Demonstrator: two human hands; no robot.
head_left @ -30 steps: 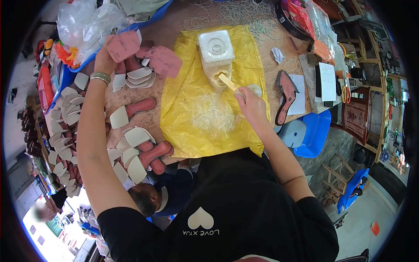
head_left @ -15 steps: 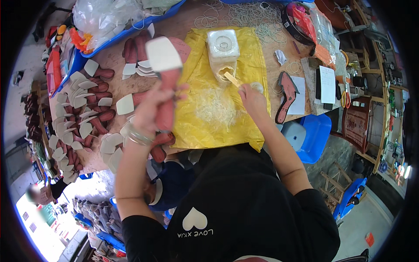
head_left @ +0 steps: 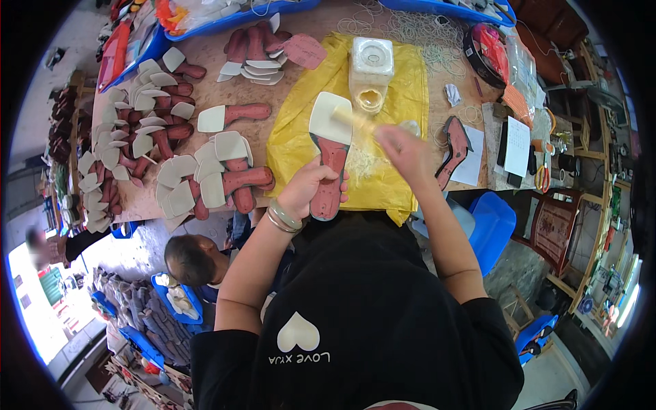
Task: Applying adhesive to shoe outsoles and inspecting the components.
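Note:
My left hand (head_left: 304,188) is closed round the heel end of a red shoe insole (head_left: 333,154) with a wide cream front piece (head_left: 330,117). It holds the insole up over the near part of the yellow plastic sheet (head_left: 294,143). In my right hand (head_left: 404,156) is a flat, pale-handled brush (head_left: 359,124), smeared by motion. Its tip is over the cream piece's right edge; I cannot tell whether it touches. Beyond it lies a white plastic container (head_left: 372,60), its cut mouth (head_left: 370,100) toward me and crusted with dried glue-like residue.
Several more red insoles with cream fronts (head_left: 179,167) lie piled on the left of the wooden table. A dark-edged red sole shape (head_left: 454,147) and paper sheets (head_left: 516,145) are at right, with orange-handled scissors (head_left: 542,176). Another person (head_left: 195,261) is below the table's near left.
My left hand has brought the insole right, over the yellow sheet. My right hand has drawn the brush out of the container's mouth and over to the insole's front. The person below shows more.

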